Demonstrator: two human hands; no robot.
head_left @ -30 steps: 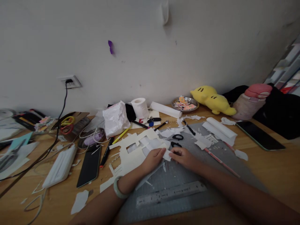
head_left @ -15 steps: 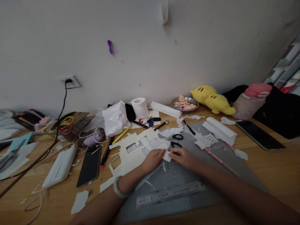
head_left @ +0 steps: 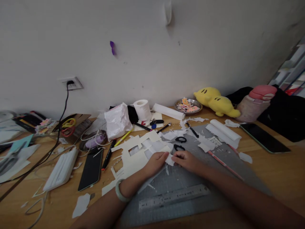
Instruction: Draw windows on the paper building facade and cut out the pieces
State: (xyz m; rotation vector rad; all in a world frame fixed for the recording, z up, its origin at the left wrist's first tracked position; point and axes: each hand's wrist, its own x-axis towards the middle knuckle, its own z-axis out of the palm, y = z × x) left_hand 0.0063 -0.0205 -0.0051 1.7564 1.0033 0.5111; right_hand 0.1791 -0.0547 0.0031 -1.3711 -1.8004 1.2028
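My left hand (head_left: 154, 163) and my right hand (head_left: 187, 160) meet over the grey cutting mat (head_left: 190, 178). Both pinch a small white paper piece (head_left: 170, 159) between their fingertips. The left hand also rests on a cream card sheet with cut-out windows (head_left: 137, 152). A pale green bangle (head_left: 119, 191) is on my left wrist. Black-handled scissors (head_left: 179, 143) lie just beyond my fingers. A metal ruler (head_left: 173, 197) lies on the mat below my hands.
On the wooden desk: a black phone (head_left: 91, 170), a white power bank (head_left: 62, 170), a marker (head_left: 108, 155), a toilet roll (head_left: 142, 109), a plastic bag (head_left: 117, 121), a yellow plush toy (head_left: 215, 101), a tablet (head_left: 264, 137), paper rolls (head_left: 222, 128), scraps and a cable (head_left: 53, 140).
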